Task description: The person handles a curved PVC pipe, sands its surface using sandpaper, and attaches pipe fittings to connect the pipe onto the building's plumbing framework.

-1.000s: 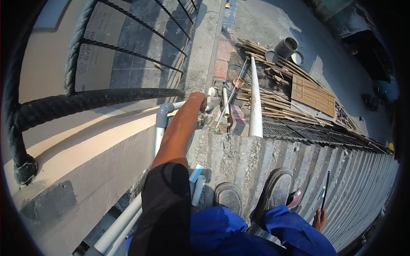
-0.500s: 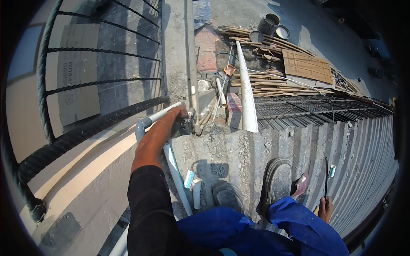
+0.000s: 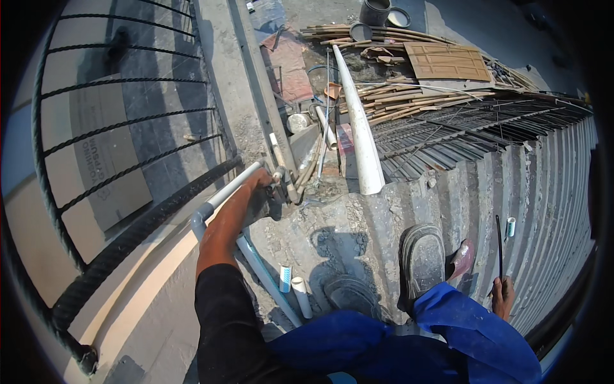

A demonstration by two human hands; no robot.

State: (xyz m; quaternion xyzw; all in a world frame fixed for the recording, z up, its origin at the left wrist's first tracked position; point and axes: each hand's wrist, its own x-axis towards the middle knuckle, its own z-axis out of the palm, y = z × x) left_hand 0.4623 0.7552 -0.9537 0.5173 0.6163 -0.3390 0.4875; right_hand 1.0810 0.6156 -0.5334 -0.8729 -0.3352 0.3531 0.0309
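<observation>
My left hand reaches forward with bent fingers at a pipe fitting; the wrist and shadow partly hide the grip. Beside the wrist runs a white pipe, which ends nearer me in a grey elbow. A longer pale blue pipe slants down under my forearm. Two short pipe pieces, one with blue markings and one plain white, lie by it. Off to the right, my right hand is closed round a thin black rod-shaped tool pointing forward.
I am on a ridged grey roof sheet strewn with rubble. A black twisted-metal railing curves along the left. A big white pipe leans at the roof's edge. Bamboo poles, a wooden panel and buckets lie below.
My view has shifted and turned a little. My left hand stays at the pipe fitting. The right hand still holds the black tool and shows more fully above my knee.
</observation>
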